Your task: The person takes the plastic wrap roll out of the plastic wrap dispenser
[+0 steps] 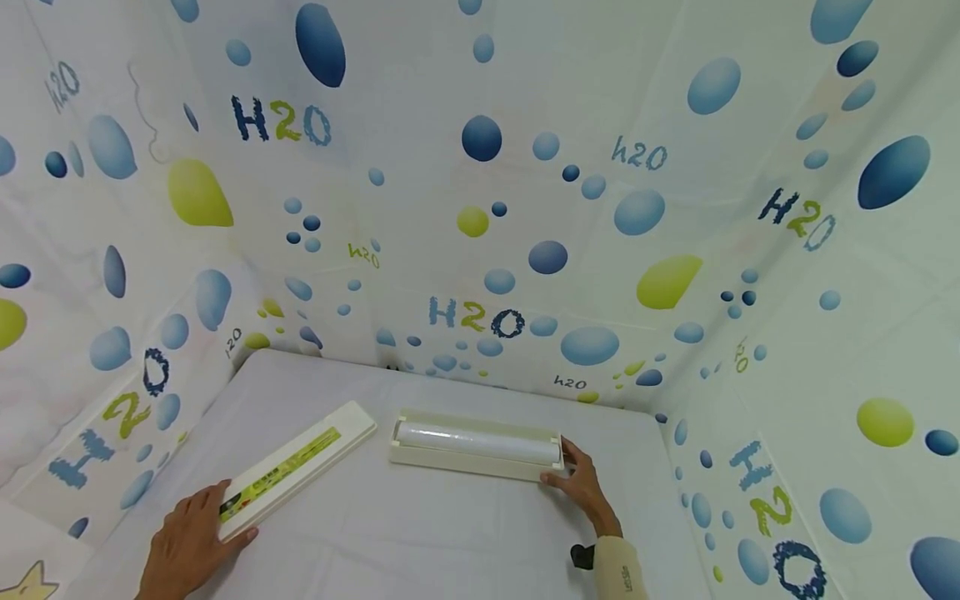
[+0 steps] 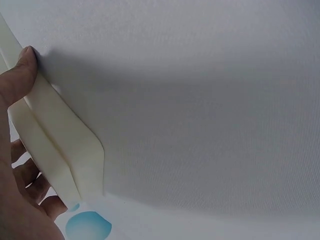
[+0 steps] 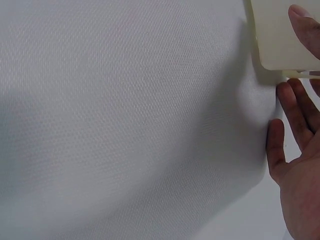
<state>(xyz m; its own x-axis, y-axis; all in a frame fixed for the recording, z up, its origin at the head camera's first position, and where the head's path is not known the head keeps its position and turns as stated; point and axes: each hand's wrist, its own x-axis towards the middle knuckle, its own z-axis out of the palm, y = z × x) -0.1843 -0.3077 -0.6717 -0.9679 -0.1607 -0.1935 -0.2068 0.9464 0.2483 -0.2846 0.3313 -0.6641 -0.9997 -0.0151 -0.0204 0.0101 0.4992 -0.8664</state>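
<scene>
A long cream lid [image 1: 318, 469] with a green printed label lies slanted on the left of the table. My left hand [image 1: 187, 537] grips its near end, thumb on one long side and fingers on the other. To its right stands a cream cling film dispenser box [image 1: 465, 465], its top uncovered and a shiny roll of film [image 1: 480, 439] lying along it. My right hand [image 1: 581, 483] holds the box's right end, thumb at the front and fingers round behind. In the right wrist view, the thumb [image 3: 306, 30] lies against the box's cream wall [image 3: 275, 40].
A white cloth covers the table [image 1: 390, 533]. Sheets printed with blue and green drops hang close behind it as a back wall [image 1: 420, 250] and along both sides. A dark object [image 1: 582, 557] sits at my right wrist, by the sleeve [image 1: 618, 567].
</scene>
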